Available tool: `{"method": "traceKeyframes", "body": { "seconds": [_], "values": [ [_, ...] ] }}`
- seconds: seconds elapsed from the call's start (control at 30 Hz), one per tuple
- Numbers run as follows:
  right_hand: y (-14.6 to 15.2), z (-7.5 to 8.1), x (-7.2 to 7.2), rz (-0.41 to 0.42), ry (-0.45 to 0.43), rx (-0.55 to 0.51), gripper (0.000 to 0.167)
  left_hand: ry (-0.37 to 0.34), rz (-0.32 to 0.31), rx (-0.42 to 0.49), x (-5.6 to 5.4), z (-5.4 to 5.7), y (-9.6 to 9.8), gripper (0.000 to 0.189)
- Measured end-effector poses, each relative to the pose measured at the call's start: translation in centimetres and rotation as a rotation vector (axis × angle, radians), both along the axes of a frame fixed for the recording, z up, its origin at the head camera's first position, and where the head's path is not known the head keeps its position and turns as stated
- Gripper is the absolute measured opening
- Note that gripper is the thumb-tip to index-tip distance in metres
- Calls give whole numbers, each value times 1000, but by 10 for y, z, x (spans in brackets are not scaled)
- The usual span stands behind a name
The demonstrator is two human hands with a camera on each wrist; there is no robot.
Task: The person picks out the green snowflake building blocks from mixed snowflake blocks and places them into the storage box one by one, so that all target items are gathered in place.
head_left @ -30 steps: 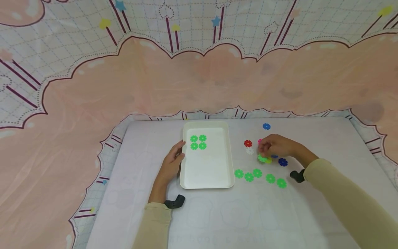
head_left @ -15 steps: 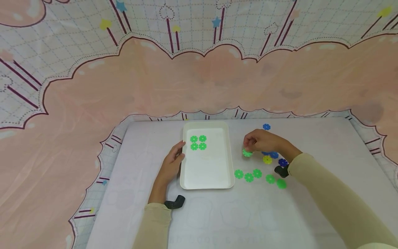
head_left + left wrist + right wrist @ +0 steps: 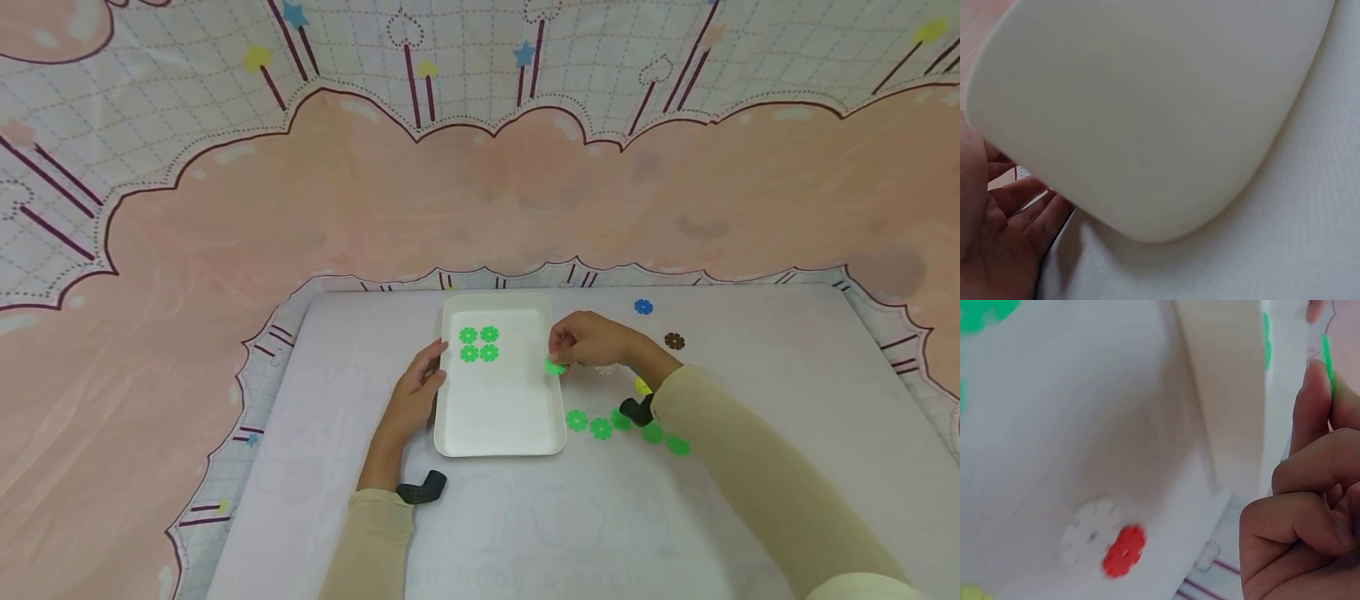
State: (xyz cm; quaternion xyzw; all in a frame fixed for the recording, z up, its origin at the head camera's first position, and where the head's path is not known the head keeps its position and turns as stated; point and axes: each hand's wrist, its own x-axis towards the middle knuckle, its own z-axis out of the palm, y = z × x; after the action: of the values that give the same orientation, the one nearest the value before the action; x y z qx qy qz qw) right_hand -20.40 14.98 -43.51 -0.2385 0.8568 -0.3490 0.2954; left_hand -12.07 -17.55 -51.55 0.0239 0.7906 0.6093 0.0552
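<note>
My left hand (image 3: 414, 390) holds the left rim of a white rectangular tray (image 3: 498, 444), its fingertips at the edge. In the left wrist view, the left fingers (image 3: 1025, 212) partly disappear behind the tray's outer wall (image 3: 1147, 144). Four-square in the tray's upper left lie several green notched discs (image 3: 478, 343), flower-shaped and flat. Over the tray's right rim, my right hand (image 3: 588, 337) pinches another green notched disc (image 3: 1327, 359) between thumb and index finger, the remaining fingers curled in. That disc stands on edge in the right wrist view.
Several green discs (image 3: 601, 428) lie right of the tray. A blue disc (image 3: 643, 307), a brown disc (image 3: 674, 341) and a partly covered yellow disc (image 3: 642, 386) are farther right. A red disc (image 3: 1124, 551) overlaps a white disc (image 3: 1090, 532) on the white tabletop.
The right hand picked up a green disc from the mixed pile and carried it left to the tray's right rim. The left hand and tray stayed in place.
</note>
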Motion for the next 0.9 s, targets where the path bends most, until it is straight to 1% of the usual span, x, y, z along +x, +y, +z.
{"method": "traceKeyframes", "body": {
  "seconds": [0.2, 0.37, 0.5, 0.67, 0.8, 0.9],
  "values": [
    [-22, 1, 0, -3, -15, 17, 9, -1, 0, -23, 1, 2, 1, 47],
    [-40, 2, 2, -16, -36, 3, 9, -1, -2, -24, 1, 2, 0, 47],
    [-54, 1, 3, -26, -30, -7, 10, -3, 2, -21, 1, 2, 0, 47],
    [-71, -1, 3, -61, -25, 7, 11, -10, 15, -29, 0, 1, 1, 47],
    [-81, -5, 3, -89, -27, 4, 12, -40, 6, -17, 5, 20, 5, 48],
    [-88, -10, 3, -121, -9, -4, 14, -56, -5, -3, 9, 34, 8, 49]
  ]
}}
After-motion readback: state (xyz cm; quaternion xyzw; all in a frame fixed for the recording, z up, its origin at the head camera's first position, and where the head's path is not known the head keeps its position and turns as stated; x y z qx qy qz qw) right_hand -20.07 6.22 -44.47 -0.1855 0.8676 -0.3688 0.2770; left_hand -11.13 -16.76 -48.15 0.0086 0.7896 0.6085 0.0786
